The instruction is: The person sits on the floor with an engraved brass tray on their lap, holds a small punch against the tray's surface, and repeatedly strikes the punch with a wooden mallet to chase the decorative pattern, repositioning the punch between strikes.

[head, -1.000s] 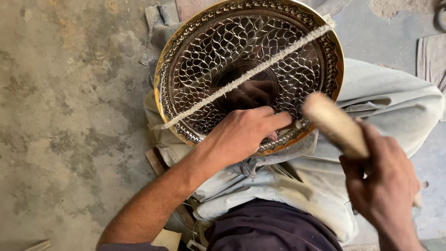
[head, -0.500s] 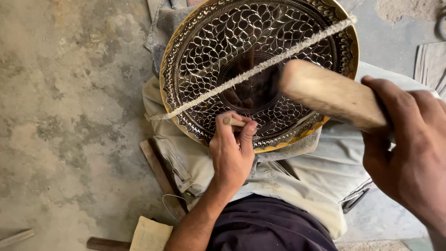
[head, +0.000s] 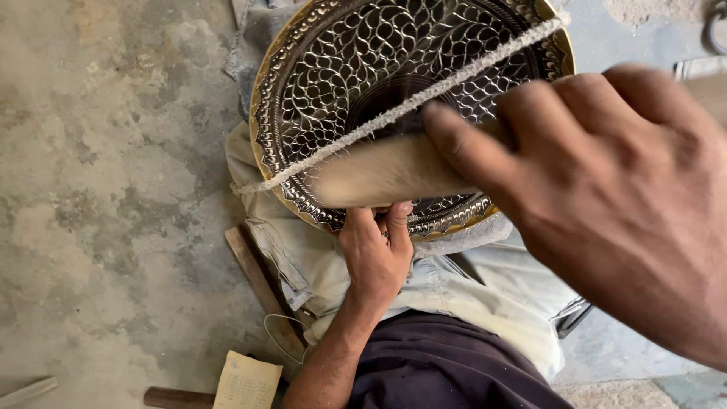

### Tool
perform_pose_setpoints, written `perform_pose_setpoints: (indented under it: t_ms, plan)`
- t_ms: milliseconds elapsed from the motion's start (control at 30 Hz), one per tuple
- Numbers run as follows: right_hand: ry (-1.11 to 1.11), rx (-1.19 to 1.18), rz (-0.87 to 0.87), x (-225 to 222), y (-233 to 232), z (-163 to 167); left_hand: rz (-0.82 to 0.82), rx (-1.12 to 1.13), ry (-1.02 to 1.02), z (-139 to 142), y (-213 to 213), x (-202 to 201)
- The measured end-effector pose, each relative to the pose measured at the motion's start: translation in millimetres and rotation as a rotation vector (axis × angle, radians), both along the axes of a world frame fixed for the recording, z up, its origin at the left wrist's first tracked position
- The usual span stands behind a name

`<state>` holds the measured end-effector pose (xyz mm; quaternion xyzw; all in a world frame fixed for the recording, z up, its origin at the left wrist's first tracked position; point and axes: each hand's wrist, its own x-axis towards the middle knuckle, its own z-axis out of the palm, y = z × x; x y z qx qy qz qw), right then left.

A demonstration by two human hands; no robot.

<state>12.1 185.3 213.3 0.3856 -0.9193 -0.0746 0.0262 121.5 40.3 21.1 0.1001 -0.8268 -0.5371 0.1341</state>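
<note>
Head view: engraved brass tray (head: 333, 68) at 12 o'clock, on the lap.
Right hand (head: 606, 189): grip closed around wooden mallet (head: 386, 170).
Left hand (head: 375, 257): fingers curled at tray's 6 o'clock rim; holding anything, cannot tell.
Rope (head: 409, 102): crosses tray.

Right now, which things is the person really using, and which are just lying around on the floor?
In use:
- round engraved brass tray
- wooden mallet in the right hand
- left hand at the tray's lower rim
- rope across the tray

Lying about:
- paper slip
- wooden stick
- wire loop
</note>
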Motion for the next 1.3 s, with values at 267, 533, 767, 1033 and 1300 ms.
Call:
perform_pose_setpoints:
  t_ms: [267, 533, 767, 1033, 1300]
  plan:
    - [-0.081, 0.01, -0.139, 3.8, 45.2, -26.4, -0.26, -0.038, 0.108, -5.2, -13.7, -19.1]
    - [-0.332, -0.419, -0.482, 44.1, 101.9, -71.2, -0.733, -0.146, 0.057, 1.6, -23.2, -59.2]
    - [-0.3, -0.326, -0.767, 117.4, 107.5, -108.3, -1.041, -0.195, -0.082, 22.9, -18.1, -85.7]
    - [-0.372, -0.72, -0.999, 185.5, 95.6, -141.8, -1.213, -0.291, -0.137, 36.4, -4.3, -93.9]
    - [-0.276, -0.464, -0.93, 190.6, 95.1, -138.4, -1.169, -0.252, -0.016, 30.7, -10.0, -93.7]
